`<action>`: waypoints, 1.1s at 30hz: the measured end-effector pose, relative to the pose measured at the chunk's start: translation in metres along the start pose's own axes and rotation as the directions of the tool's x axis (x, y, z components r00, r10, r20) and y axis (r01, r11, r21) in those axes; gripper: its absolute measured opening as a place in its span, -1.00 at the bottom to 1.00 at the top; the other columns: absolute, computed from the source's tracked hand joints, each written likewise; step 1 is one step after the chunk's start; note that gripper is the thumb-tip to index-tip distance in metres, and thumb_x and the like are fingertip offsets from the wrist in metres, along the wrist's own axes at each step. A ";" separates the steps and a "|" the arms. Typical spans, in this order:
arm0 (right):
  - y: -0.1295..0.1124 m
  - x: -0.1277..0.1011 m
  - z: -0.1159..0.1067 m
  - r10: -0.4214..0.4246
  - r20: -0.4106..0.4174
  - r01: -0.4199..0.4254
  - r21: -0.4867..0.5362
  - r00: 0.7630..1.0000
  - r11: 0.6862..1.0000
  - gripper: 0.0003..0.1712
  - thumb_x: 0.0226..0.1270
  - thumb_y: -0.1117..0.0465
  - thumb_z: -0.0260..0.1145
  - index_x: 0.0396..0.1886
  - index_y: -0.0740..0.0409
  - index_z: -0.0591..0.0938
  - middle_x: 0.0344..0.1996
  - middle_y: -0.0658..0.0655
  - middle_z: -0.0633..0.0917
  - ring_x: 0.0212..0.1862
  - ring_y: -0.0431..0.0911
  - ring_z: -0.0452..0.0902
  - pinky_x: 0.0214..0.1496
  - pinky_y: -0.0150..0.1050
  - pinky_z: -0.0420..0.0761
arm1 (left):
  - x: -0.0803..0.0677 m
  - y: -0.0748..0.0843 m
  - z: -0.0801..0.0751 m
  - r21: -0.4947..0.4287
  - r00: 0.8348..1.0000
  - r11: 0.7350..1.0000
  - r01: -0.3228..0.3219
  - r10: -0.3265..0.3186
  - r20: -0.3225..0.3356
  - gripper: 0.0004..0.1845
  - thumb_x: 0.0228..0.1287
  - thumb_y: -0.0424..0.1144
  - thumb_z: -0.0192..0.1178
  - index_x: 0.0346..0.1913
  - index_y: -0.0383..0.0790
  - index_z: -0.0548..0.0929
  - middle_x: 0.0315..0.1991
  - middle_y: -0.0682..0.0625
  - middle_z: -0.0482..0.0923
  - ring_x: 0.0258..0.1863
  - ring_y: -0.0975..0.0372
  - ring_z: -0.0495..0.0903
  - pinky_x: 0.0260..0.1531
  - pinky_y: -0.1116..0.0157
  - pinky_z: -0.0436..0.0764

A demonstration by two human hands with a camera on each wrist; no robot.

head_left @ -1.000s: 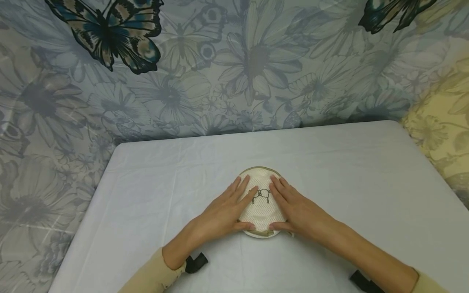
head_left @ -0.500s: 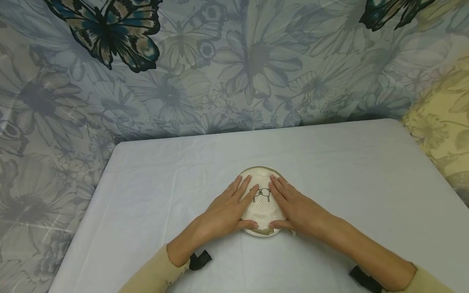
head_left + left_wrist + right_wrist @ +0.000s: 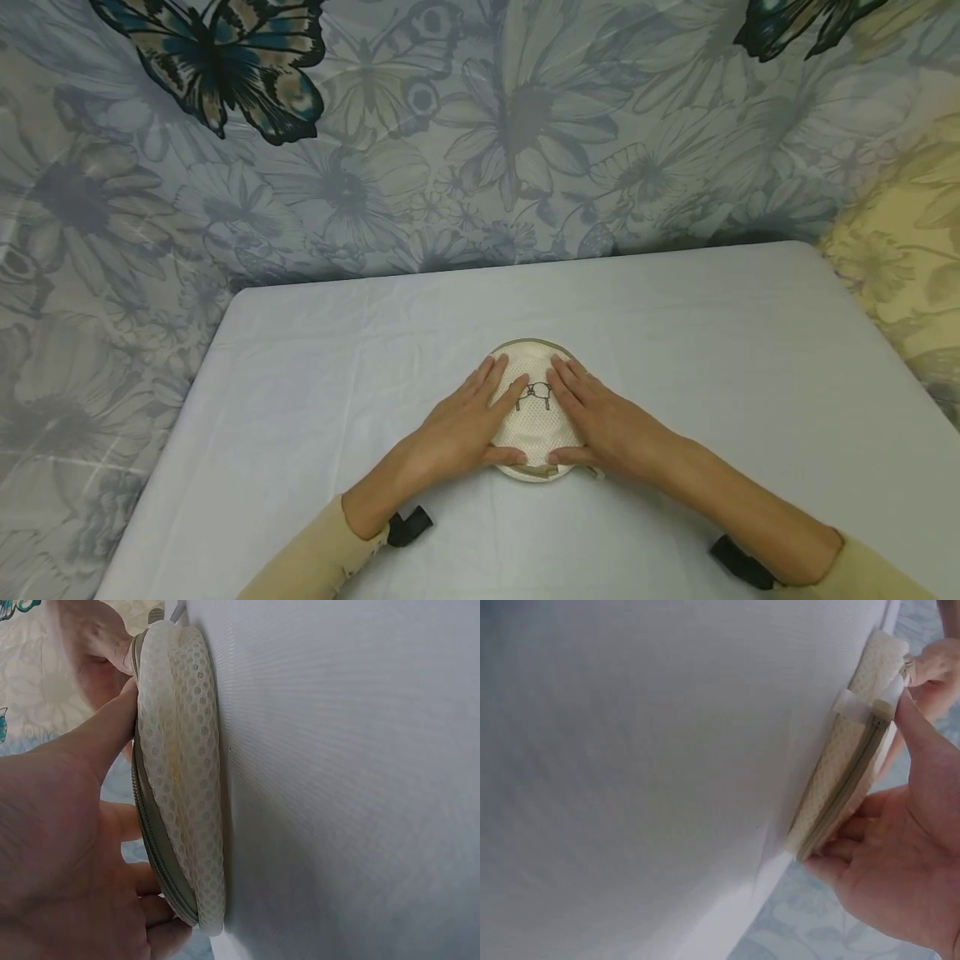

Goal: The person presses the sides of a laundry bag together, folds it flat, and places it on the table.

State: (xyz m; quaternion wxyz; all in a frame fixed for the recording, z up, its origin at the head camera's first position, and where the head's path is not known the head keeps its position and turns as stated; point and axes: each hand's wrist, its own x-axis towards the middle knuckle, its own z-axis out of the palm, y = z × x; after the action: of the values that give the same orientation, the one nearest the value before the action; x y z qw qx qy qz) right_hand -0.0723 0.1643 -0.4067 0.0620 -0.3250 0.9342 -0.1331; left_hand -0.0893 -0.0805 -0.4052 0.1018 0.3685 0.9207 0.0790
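A round, cream mesh laundry bag point(image 3: 536, 433) lies flat on the white-covered table, with a dark line drawing of a bra on its top. Along its edge runs an olive zipper point(image 3: 154, 825). My left hand point(image 3: 463, 427) rests on the bag's left side, fingers extended over the mesh and thumb near the front edge. On the opposite side, my right hand point(image 3: 617, 427) lies in much the same way, its thumb facing the left one. In the right wrist view, a small white tab point(image 3: 853, 706) crosses the bag's side close to the zipper's end.
The white tablecloth point(image 3: 337, 358) spreads around the bag on every side. Behind the table hangs a floral backdrop point(image 3: 525, 167) with butterflies, turning yellow at the right. Black wrist straps point(image 3: 409, 527) show below the forearms.
Both hands stay on the bag, which keeps its place on the table. The left thumb lies very slightly further inward than a second ago.
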 end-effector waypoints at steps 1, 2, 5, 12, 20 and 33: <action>0.000 0.000 0.000 0.002 0.003 -0.002 0.002 1.000 1.000 0.21 0.20 -0.30 0.37 0.52 0.43 0.10 0.53 0.38 0.04 0.53 0.26 -0.03 0.40 0.11 0.29 | 0.000 0.000 0.000 0.004 1.000 1.000 0.000 0.000 0.000 0.04 0.24 0.33 0.18 0.60 -0.12 0.01 0.58 -0.31 -0.25 0.55 -0.12 -0.22 0.46 0.08 0.12; 0.000 0.000 0.000 0.005 0.006 -0.005 0.003 1.000 1.000 0.21 0.20 -0.29 0.37 0.52 0.43 0.10 0.53 0.38 0.04 0.53 0.26 -0.04 0.40 0.11 0.29 | 0.000 0.000 0.000 0.007 1.000 1.000 0.001 -0.001 0.001 0.04 0.24 0.33 0.17 0.60 -0.12 0.01 0.58 -0.31 -0.25 0.55 -0.12 -0.22 0.46 0.08 0.12; -0.001 0.001 -0.001 0.011 0.017 -0.011 0.004 1.000 1.000 0.20 0.20 -0.28 0.38 0.51 0.44 0.11 0.53 0.40 0.05 0.52 0.27 -0.03 0.39 0.12 0.31 | 0.001 0.000 -0.001 0.009 1.000 1.000 -0.001 0.001 0.011 0.03 0.24 0.34 0.16 0.60 -0.10 0.00 0.58 -0.29 -0.23 0.56 -0.11 -0.22 0.47 0.09 0.10; -0.001 0.002 -0.002 0.023 0.037 -0.024 0.011 0.999 1.000 0.18 0.21 -0.28 0.37 0.51 0.43 0.12 0.53 0.40 0.05 0.52 0.27 -0.03 0.38 0.12 0.32 | 0.002 0.000 -0.003 0.032 0.999 0.999 0.003 -0.004 0.039 0.04 0.26 0.36 0.13 0.61 -0.10 -0.03 0.58 -0.28 -0.25 0.56 -0.10 -0.25 0.48 0.10 0.06; -0.003 0.000 -0.003 0.023 0.006 -0.023 -0.012 1.000 1.000 0.20 0.17 -0.30 0.38 0.51 0.42 0.15 0.53 0.38 0.07 0.52 0.25 0.01 0.35 0.11 0.37 | -0.002 0.000 -0.001 0.013 1.000 1.000 -0.020 0.020 -0.007 0.04 0.24 0.35 0.14 0.60 -0.13 -0.01 0.58 -0.31 -0.25 0.56 -0.12 -0.23 0.47 0.08 0.08; -0.001 -0.002 -0.005 0.028 -0.060 -0.029 -0.028 0.998 0.999 0.18 0.22 -0.39 0.29 0.52 0.38 0.17 0.53 0.35 0.08 0.53 0.25 -0.02 0.43 0.12 0.25 | -0.012 -0.004 -0.007 -0.072 0.998 0.997 0.026 -0.029 -0.047 -0.02 0.30 0.31 0.13 0.60 -0.06 -0.01 0.59 -0.24 -0.27 0.55 -0.10 -0.21 0.43 0.02 0.19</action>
State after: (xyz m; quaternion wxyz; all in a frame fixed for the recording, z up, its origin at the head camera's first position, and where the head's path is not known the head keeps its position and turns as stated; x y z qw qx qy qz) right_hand -0.0714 0.1662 -0.4013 0.0314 -0.3084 0.9420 -0.1284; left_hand -0.0849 -0.0918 -0.3980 0.0938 0.3498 0.9244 0.1194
